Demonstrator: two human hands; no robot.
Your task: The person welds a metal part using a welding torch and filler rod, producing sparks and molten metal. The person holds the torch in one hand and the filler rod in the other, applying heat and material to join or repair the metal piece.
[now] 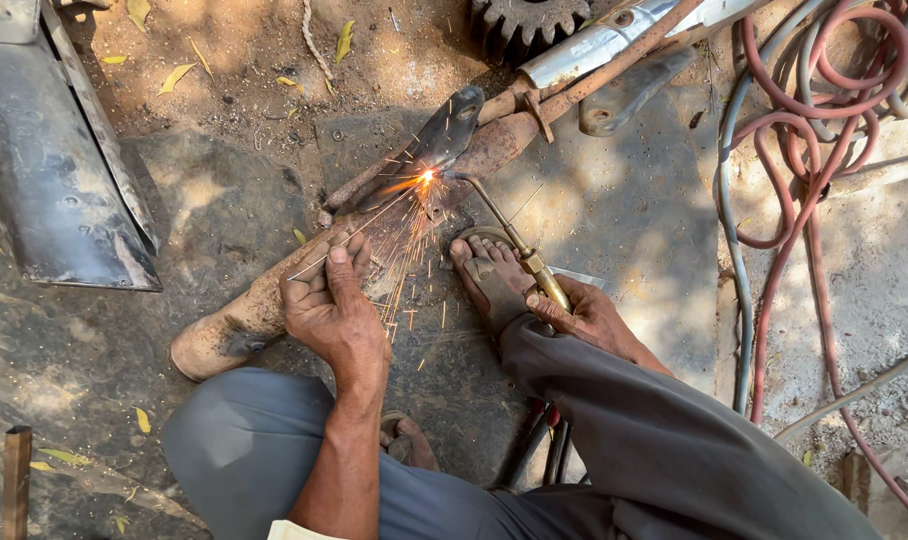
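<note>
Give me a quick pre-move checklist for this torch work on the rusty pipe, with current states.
1. Torch gripped: ok, right hand holds its brass handle.
2. Filler rod held: ok, left hand pinches it.
3. Flame on joint: ok, sparks at the rusty pipe.
4. Bare foot clear of sparks: not ok, beside the spark shower.
5. Hoses away from flame: ok, coiled off to the right.
6. Gloves worn: not ok, hands bare.

A thin filler rod (pixel 359 233) and a brass-necked gas torch (pixel 504 232) meet at a sparking spot on the rusty pipe (pixel 374 245) lying diagonally across mid-frame.
</note>
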